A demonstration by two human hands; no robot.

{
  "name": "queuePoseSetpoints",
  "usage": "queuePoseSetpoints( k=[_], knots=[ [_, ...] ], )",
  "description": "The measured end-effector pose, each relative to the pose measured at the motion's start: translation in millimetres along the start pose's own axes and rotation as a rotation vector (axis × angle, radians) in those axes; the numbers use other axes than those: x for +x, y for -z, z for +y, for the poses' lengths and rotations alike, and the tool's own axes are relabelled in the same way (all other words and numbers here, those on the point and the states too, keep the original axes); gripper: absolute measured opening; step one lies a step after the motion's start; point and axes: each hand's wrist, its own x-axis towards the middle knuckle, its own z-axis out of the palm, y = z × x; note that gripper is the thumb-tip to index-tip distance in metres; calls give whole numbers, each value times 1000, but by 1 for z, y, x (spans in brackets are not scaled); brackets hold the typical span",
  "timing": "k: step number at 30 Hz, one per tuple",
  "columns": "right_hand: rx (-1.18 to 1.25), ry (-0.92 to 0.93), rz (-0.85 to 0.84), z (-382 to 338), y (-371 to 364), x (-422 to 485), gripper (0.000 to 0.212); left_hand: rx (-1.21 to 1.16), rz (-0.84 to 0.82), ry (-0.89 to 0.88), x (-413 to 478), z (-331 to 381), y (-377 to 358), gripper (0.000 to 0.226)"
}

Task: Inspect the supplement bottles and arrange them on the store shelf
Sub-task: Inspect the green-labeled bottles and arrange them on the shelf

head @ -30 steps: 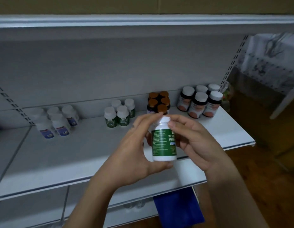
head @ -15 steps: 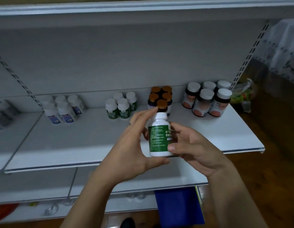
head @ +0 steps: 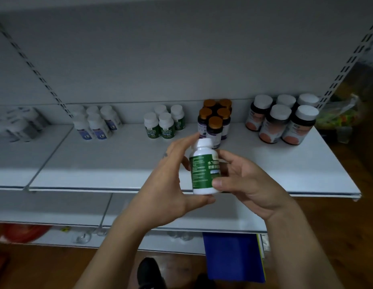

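A white bottle with a green label (head: 203, 168) is held upright in front of the white shelf (head: 118, 163). My left hand (head: 166, 180) grips it between a finger on the cap and the thumb under the base. My right hand (head: 244, 184) holds its right side, thumb on the label. At the back of the shelf stand matching green-label bottles (head: 162, 124), blue-label white bottles (head: 95, 124), brown-capped dark bottles (head: 215, 122) and large white-capped dark bottles (head: 283, 119).
More white bottles (head: 18, 124) stand on the neighbouring shelf at the left. A plastic bag (head: 340, 115) lies beyond the shelf's right end. A lower shelf (head: 77, 207) runs beneath, with a blue board (head: 233, 257) below it and a wooden floor (head: 338, 226).
The view has tilted downward. My right hand slid from the cap down to the bottle's side, and the bottle has turned slightly between both hands.
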Motion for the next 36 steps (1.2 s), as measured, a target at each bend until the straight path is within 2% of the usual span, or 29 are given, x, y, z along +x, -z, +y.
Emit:
queuePoseSetpoints(
  k=[3, 7, 11, 17, 24, 28, 30, 33, 36],
  knots=[
    [-82, 1, 70, -1, -4, 5, 65, 7, -8, 8, 2, -4, 2, 109],
    [-122, 10, 69, -6, -10, 8, 62, 13, -47, -23, 11, -8, 10, 101],
    [-9, 42, 98, -11, -13, 12, 31, -22, -55, -62, 20, -12, 18, 95],
    [12, 52, 51, -11, -17, 25, 51, -52, -80, -75, 29, -26, 28, 90],
    [27, 91, 100, -7, -19, 37, 44, -30, -61, -52, 34, -32, 33, 98],
    [11, 111, 137, -7, -18, 40, 53, -67, -59, -46, 35, -27, 33, 113],
    [-5, 109, 143, -6, -18, 41, 56, -68, -55, -42, 34, -26, 32, 111],
    [-36, 101, 146, -5, -17, 39, 51, -17, -4, -55, 33, -24, 27, 101],
    [-56, 76, 120, -5, -14, 36, 36, 20, 55, -67, 32, -22, 21, 97]
  ],
)
